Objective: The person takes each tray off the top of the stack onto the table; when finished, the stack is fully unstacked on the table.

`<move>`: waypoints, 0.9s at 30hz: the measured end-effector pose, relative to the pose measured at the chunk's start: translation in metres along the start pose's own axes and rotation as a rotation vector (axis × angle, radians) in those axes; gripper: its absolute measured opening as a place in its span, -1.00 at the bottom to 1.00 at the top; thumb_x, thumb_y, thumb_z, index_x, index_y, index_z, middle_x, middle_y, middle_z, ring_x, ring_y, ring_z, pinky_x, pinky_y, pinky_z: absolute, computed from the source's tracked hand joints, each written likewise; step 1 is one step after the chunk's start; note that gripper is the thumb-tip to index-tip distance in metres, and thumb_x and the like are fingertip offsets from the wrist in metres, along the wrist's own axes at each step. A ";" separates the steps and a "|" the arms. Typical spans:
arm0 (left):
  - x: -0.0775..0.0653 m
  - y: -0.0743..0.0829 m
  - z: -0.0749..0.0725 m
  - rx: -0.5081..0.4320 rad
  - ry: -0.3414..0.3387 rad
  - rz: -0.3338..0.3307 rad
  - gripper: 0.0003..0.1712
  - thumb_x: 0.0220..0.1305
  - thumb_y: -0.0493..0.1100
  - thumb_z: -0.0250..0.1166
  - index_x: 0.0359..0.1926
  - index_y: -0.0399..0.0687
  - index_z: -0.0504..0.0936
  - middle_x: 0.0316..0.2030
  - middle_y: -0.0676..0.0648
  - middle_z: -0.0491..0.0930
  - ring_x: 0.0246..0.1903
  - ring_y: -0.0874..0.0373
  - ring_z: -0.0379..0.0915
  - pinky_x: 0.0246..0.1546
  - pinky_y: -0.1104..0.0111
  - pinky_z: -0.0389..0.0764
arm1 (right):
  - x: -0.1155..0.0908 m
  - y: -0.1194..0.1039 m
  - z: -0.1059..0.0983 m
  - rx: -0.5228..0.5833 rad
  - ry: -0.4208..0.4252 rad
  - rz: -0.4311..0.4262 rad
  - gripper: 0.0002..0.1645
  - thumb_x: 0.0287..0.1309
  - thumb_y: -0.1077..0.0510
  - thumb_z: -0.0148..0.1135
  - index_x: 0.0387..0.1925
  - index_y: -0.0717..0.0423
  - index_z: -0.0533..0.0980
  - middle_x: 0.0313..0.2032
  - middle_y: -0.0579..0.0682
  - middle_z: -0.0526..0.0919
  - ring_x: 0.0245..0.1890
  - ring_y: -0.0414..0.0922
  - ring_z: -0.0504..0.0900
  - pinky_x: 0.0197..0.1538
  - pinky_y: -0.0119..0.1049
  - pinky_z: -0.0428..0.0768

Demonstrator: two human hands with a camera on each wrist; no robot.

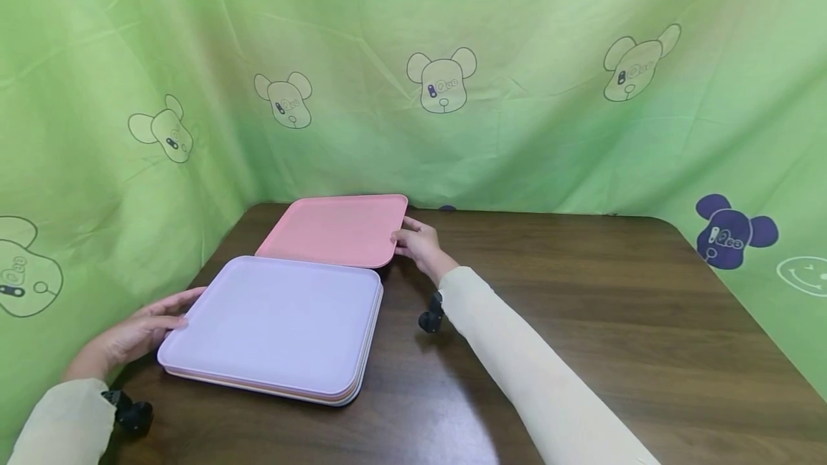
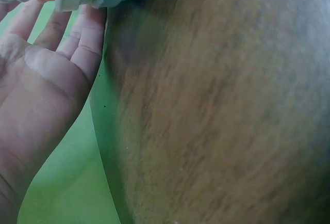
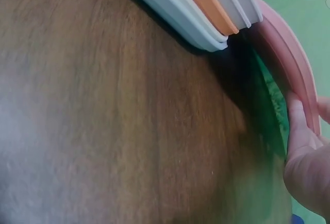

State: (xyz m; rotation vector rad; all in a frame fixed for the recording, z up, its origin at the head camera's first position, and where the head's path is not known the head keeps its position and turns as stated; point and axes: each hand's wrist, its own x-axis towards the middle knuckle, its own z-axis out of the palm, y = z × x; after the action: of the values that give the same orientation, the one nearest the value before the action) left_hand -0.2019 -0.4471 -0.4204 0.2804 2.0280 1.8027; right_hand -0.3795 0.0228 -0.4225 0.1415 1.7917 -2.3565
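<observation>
A stack of shallow rectangular trays lies on the table, a lilac tray (image 1: 278, 325) on top. The right wrist view shows the layers below, with an orange tray (image 3: 209, 7) in the middle and a light blue tray (image 3: 170, 20) at the bottom. My left hand (image 1: 138, 329) rests against the stack's left side, its fingers extended along the edges in the left wrist view. Behind the stack, my right hand (image 1: 423, 246) pinches the right edge of a pink tray (image 1: 336, 228). That edge is raised off the table, and the tray's near side overlaps the stack's far edge.
Brown wood-grain table (image 1: 581, 307) extends to the right of the trays. A green curtain (image 1: 504, 149) printed with bear heads hangs behind and along both sides. Small black cameras (image 1: 431, 313) are worn at both wrists.
</observation>
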 end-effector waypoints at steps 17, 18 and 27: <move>-0.002 0.002 0.003 -0.008 -0.017 0.024 -0.36 0.42 -0.41 -0.03 0.28 0.43 0.45 0.10 0.41 0.44 0.00 0.37 0.42 -0.10 0.32 0.54 | -0.001 0.008 -0.005 -0.121 -0.119 0.061 -0.03 -0.02 0.61 0.16 0.46 0.19 0.14 0.19 0.24 0.41 -0.13 -0.06 0.54 -0.02 -0.26 0.58; -0.002 0.003 0.003 -0.009 -0.018 0.023 -0.36 0.42 -0.41 -0.03 0.28 0.43 0.45 0.10 0.41 0.44 0.00 0.37 0.42 -0.10 0.32 0.54 | -0.001 0.009 -0.005 -0.134 -0.125 0.058 -0.01 -0.03 0.62 0.16 0.46 0.19 0.13 0.20 0.25 0.40 -0.11 -0.06 0.54 -0.01 -0.27 0.57; -0.003 0.004 0.003 -0.011 -0.014 0.019 -0.36 0.42 -0.40 -0.02 0.27 0.45 0.44 0.09 0.41 0.45 0.00 0.37 0.42 -0.10 0.33 0.54 | -0.008 0.010 -0.003 -0.216 -0.131 -0.015 -0.07 -0.04 0.64 0.17 0.41 0.31 0.18 0.14 0.30 0.39 -0.17 -0.03 0.56 0.00 -0.24 0.57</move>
State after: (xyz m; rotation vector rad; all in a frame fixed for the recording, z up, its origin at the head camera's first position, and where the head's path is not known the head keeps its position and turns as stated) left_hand -0.1983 -0.4446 -0.4166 0.3100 2.0119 1.8176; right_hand -0.3702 0.0240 -0.4310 -0.0541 1.9713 -2.1089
